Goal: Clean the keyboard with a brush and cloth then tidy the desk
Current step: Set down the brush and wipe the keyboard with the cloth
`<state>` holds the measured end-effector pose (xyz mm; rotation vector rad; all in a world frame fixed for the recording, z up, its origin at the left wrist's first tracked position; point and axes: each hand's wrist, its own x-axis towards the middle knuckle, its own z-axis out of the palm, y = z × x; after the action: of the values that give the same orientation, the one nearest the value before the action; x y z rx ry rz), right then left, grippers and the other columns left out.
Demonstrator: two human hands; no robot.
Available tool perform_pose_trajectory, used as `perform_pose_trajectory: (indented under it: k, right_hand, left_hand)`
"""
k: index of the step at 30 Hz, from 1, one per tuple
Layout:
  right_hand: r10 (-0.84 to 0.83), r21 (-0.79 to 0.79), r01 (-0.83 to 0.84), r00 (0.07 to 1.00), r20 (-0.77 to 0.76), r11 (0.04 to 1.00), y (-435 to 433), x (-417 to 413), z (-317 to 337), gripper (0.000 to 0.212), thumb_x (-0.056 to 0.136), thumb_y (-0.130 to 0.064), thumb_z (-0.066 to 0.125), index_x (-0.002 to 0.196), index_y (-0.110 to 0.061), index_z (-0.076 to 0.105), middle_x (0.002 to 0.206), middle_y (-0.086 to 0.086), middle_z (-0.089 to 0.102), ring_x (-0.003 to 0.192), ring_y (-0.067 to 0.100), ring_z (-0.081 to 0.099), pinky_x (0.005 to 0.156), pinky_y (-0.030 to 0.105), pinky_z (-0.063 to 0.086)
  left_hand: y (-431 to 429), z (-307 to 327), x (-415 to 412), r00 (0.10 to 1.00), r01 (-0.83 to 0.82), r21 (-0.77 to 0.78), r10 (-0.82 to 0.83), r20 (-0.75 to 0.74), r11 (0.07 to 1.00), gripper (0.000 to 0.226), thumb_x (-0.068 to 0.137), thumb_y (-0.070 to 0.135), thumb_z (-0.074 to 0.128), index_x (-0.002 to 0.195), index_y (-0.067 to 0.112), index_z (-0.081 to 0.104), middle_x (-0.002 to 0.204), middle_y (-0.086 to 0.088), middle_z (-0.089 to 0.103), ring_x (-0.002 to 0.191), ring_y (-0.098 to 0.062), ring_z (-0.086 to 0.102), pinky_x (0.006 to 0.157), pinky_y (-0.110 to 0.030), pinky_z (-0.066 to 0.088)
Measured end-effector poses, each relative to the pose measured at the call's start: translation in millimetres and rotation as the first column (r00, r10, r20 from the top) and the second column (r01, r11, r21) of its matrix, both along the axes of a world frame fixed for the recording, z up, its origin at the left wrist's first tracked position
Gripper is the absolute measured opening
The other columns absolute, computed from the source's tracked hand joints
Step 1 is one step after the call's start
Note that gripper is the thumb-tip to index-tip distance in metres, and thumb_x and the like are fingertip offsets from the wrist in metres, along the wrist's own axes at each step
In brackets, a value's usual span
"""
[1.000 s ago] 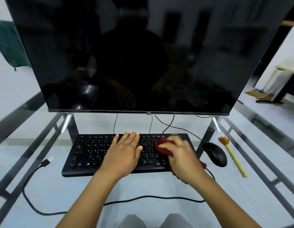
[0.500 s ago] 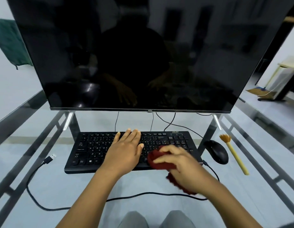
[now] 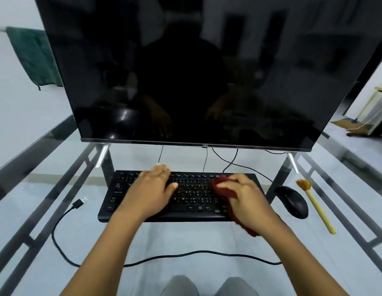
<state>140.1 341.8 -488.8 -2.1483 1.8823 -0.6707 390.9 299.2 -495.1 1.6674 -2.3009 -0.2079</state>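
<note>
A black keyboard (image 3: pixel 185 195) lies on a glass surface (image 3: pixel 185 242) under a dark monitor; the left hand (image 3: pixel 150 192) presses flat, grip wide, empty; the right hand (image 3: pixel 246 198) holds a red cloth (image 3: pixel 223 188) on the keys' right side; a hard wipe could likely snag keycaps or nudge the nearby mouse (image 3: pixel 292 201) and brush (image 3: pixel 316 206).

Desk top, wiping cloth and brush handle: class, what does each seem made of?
Desk top: clear glass; floor and frame show through it.
Cloth: dark red soft fabric, matte, bunched.
Brush handle: pale yellow, matte, perhaps bamboo or plastic.
</note>
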Motion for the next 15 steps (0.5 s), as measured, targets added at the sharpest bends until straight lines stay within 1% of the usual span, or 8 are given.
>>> perform_pose_trajectory:
  k: [1,3,6,8,9,12,14,15]
  right_hand:
    - [-0.044,-0.012,0.044,0.999,-0.004,0.999,2,1,0,0.047,0.086,0.003,0.053,0.118,-0.028,0.067,0.127,-0.005,0.051,0.113,0.024,0.049,0.102,0.038,0.045]
    - [-0.009,-0.006,0.009,1.0,-0.029,1.0,11,18,0,0.046,0.087,0.001,0.053,0.121,-0.028,0.065,0.13,-0.006,0.048,0.114,0.022,0.045,0.106,0.034,0.04]
    - [0.313,0.054,-0.309,0.946,-0.086,0.949,35,46,8,0.049,0.088,-0.002,0.052,0.124,-0.033,0.062,0.136,-0.012,0.041,0.112,0.016,0.038,0.105,0.024,0.033]
    - [0.413,0.119,-0.403,0.908,-0.075,0.907,30,48,12,0.054,0.085,0.002,0.05,0.122,-0.035,0.063,0.136,-0.014,0.04,0.112,0.015,0.038,0.102,0.025,0.036]
    - [0.362,0.111,-0.354,0.93,-0.063,0.929,20,46,10,0.056,0.084,0.004,0.049,0.121,-0.035,0.064,0.136,-0.013,0.042,0.113,0.016,0.038,0.103,0.026,0.037]
    - [0.067,0.006,-0.067,0.998,-0.013,0.998,-5,53,3,0.053,0.085,0.005,0.049,0.123,-0.029,0.064,0.13,-0.006,0.047,0.116,0.021,0.042,0.111,0.033,0.033]
    - [0.097,0.001,-0.097,0.995,0.009,0.995,-2,88,1,0.05,0.086,0.003,0.05,0.124,-0.027,0.063,0.131,-0.007,0.046,0.115,0.022,0.042,0.111,0.031,0.032]
    - [0.189,0.019,-0.189,0.982,0.003,0.982,4,104,0,0.05,0.087,0.002,0.05,0.124,-0.029,0.063,0.133,-0.008,0.045,0.114,0.021,0.041,0.11,0.028,0.031]
  left_hand:
    - [0,0,13,0.999,-0.04,0.003,0.04,0.015,0.999,0.06,0.098,0.049,0.034,0.148,0.017,0.031,0.158,0.0,0.025,0.146,-0.016,0.02,0.119,-0.037,0.011]
    - [-2,-2,33,0.995,-0.103,0.03,0.102,0.021,0.994,0.059,0.097,0.05,0.034,0.147,0.018,0.033,0.157,-0.001,0.027,0.144,-0.017,0.023,0.119,-0.04,0.01]
    - [-3,-5,44,0.982,-0.187,0.061,0.186,0.021,0.981,0.061,0.097,0.051,0.036,0.147,0.016,0.033,0.158,-0.009,0.02,0.147,-0.022,0.011,0.119,-0.044,0.005]
    - [-1,-7,46,0.975,-0.221,0.081,0.223,-0.02,0.972,0.064,0.097,0.05,0.036,0.148,0.013,0.03,0.158,-0.011,0.018,0.148,-0.024,0.005,0.119,-0.044,0.005]
    - [0,-8,48,0.972,-0.224,0.105,0.23,-0.047,0.969,0.065,0.097,0.05,0.036,0.149,0.012,0.028,0.159,-0.011,0.018,0.149,-0.023,0.004,0.119,-0.043,0.007]
    - [9,-10,65,0.955,-0.239,0.134,0.258,-0.148,0.962,0.064,0.098,0.046,0.036,0.15,0.011,0.024,0.16,-0.009,0.013,0.149,-0.021,0.002,0.118,-0.04,0.015]
    - [14,-13,80,0.953,-0.253,0.126,0.269,-0.137,0.959,0.063,0.1,0.045,0.032,0.15,0.01,0.022,0.16,-0.011,0.011,0.149,-0.023,-0.001,0.118,-0.04,0.014]
    - [12,-16,82,0.96,-0.243,0.122,0.257,-0.111,0.962,0.063,0.1,0.045,0.03,0.15,0.009,0.02,0.16,-0.012,0.01,0.149,-0.024,-0.001,0.119,-0.04,0.013]
